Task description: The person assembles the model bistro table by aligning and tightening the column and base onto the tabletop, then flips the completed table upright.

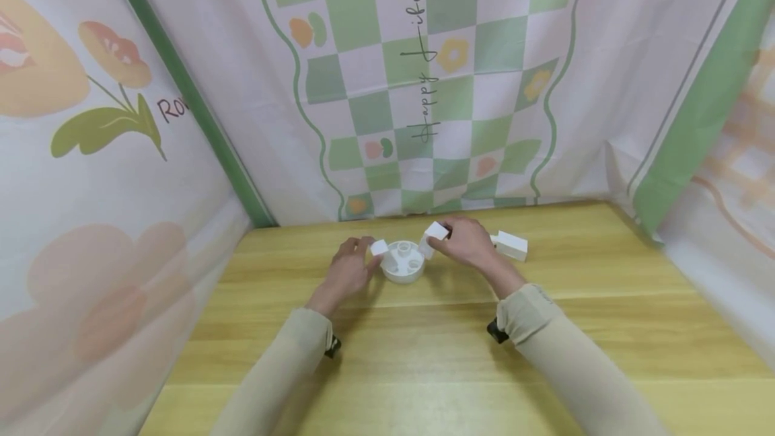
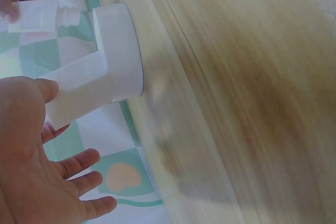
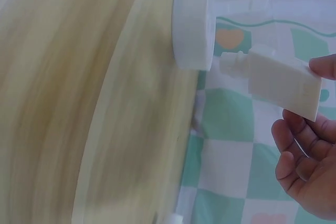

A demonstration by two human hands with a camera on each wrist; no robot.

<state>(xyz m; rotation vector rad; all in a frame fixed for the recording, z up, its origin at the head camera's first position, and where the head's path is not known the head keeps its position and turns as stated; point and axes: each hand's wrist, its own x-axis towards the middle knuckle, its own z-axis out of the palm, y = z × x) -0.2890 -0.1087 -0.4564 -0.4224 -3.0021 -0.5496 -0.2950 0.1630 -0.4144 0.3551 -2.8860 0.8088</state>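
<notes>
A round white holder (image 1: 402, 279) with circular sockets stands on the table between the two hands. My left hand (image 1: 348, 268) pinches a white rectangular bottle (image 2: 84, 87) between thumb and forefinger, its other fingers spread. That bottle leans at an angle, its lower end at the holder; its neck is hidden. On the holder's right side, my right hand (image 1: 469, 241) grips a second white rectangular bottle (image 3: 283, 82) by its base end. The second bottle's narrow neck (image 3: 233, 65) points down toward the holder, apart from it in the right wrist view.
Another white bottle (image 1: 512, 246) lies on its side on the wooden table (image 1: 424, 355), just right of my right hand. Patterned cloth (image 1: 412, 106) hangs along the table's back edge and both sides.
</notes>
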